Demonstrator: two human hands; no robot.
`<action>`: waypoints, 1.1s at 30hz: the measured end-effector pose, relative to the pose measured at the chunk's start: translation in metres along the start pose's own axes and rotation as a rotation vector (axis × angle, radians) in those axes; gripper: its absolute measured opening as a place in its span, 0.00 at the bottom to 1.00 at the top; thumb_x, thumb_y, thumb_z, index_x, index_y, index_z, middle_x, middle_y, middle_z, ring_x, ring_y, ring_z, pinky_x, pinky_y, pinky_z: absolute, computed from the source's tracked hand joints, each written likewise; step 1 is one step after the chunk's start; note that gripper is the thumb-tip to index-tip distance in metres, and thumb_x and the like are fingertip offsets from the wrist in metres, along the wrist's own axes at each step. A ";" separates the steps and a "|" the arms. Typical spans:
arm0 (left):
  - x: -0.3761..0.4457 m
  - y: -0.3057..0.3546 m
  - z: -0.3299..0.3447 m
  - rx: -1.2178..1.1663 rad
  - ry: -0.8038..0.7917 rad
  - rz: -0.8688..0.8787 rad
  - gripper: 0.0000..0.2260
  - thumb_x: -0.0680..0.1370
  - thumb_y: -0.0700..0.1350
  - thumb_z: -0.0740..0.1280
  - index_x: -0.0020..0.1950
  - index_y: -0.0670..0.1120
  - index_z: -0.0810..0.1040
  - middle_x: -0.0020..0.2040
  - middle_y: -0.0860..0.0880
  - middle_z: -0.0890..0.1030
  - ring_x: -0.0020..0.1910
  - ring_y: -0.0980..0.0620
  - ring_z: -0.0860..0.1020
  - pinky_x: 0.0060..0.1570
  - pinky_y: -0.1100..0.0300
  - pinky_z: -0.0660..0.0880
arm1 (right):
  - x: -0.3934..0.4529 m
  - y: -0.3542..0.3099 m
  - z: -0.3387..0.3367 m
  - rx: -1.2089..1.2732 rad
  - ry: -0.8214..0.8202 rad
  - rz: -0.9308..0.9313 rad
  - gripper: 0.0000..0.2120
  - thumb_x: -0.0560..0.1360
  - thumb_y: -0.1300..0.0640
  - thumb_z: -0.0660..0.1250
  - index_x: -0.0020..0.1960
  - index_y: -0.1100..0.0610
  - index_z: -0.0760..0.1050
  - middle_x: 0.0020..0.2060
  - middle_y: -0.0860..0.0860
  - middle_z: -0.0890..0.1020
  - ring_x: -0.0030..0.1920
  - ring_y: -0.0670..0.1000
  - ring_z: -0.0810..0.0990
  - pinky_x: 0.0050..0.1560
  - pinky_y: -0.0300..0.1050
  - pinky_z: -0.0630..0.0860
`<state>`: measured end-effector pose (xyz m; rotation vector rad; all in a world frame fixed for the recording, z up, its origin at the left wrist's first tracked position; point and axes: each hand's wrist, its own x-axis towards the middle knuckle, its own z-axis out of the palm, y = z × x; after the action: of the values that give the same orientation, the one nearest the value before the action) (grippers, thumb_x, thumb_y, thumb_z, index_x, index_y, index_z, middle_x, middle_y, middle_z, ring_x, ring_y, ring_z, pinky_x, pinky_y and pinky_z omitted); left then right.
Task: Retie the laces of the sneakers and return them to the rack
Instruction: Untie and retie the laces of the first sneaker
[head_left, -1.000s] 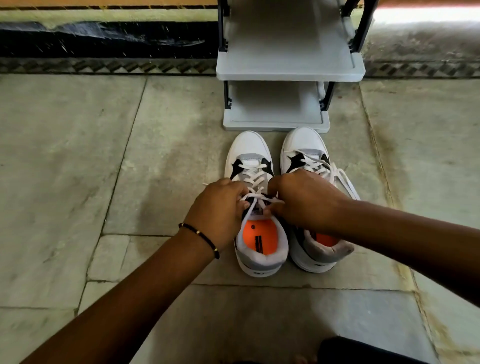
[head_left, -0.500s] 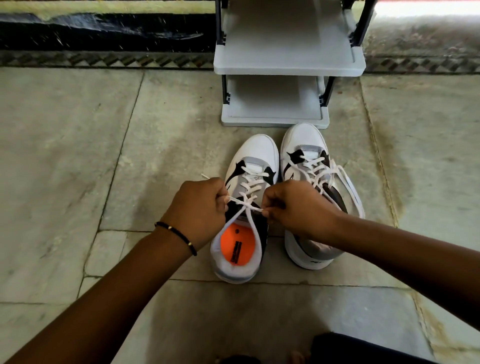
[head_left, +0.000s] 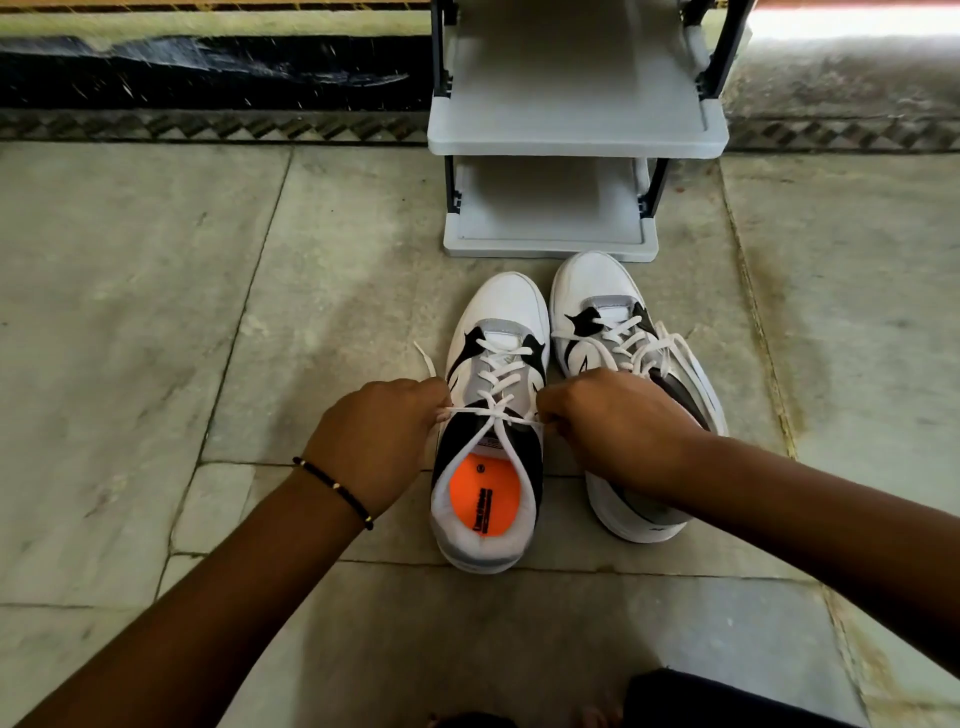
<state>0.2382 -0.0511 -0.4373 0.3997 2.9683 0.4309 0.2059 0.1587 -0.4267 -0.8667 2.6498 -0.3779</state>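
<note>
Two white sneakers with black and grey panels stand side by side on the floor, toes toward the rack. The left sneaker (head_left: 498, 322) shows an orange insole. My left hand (head_left: 384, 441) and my right hand (head_left: 618, 421) each pinch one end of its white lace (head_left: 493, 411), which is stretched taut and crossed over the tongue. One lace tip sticks out beyond my left hand. The right sneaker (head_left: 597, 291) has loose lace loops draped over its right side; my right hand and forearm cover its heel. The grey shoe rack (head_left: 576, 140) stands just beyond the toes, both visible shelves bare.
The floor is grey stone slabs (head_left: 156, 312) with open joints. A dark strip and a patterned border (head_left: 208, 124) run along the wall behind the rack. Dark clothing (head_left: 727, 701) shows at the bottom edge.
My hands have pulled apart, drawing the left sneaker's lace tight across the tongue. That sneaker has turned, its heel swinging left, and its orange insole now shows fully.
</note>
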 end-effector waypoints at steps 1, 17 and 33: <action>-0.001 -0.003 0.000 0.024 0.040 0.047 0.08 0.75 0.41 0.60 0.40 0.42 0.77 0.31 0.43 0.81 0.30 0.41 0.78 0.32 0.56 0.71 | -0.001 0.002 0.000 0.000 0.016 0.005 0.10 0.70 0.63 0.60 0.36 0.51 0.64 0.33 0.53 0.73 0.36 0.57 0.73 0.34 0.44 0.63; -0.011 0.000 0.014 -0.182 0.184 0.070 0.12 0.76 0.45 0.55 0.45 0.42 0.76 0.37 0.46 0.78 0.32 0.55 0.72 0.31 0.69 0.63 | -0.004 0.012 -0.008 -0.061 -0.079 -0.004 0.11 0.68 0.67 0.58 0.44 0.54 0.73 0.47 0.54 0.80 0.49 0.56 0.79 0.38 0.44 0.68; 0.001 0.026 0.012 -1.670 0.224 -0.534 0.14 0.80 0.39 0.53 0.38 0.41 0.73 0.35 0.48 0.84 0.38 0.54 0.83 0.46 0.59 0.80 | 0.007 -0.011 -0.018 1.516 0.018 0.347 0.16 0.78 0.54 0.59 0.33 0.57 0.74 0.42 0.55 0.81 0.45 0.51 0.79 0.44 0.39 0.73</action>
<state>0.2457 -0.0235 -0.4412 -0.6052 1.6655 2.4220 0.1991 0.1483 -0.4084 0.1082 1.6171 -1.8419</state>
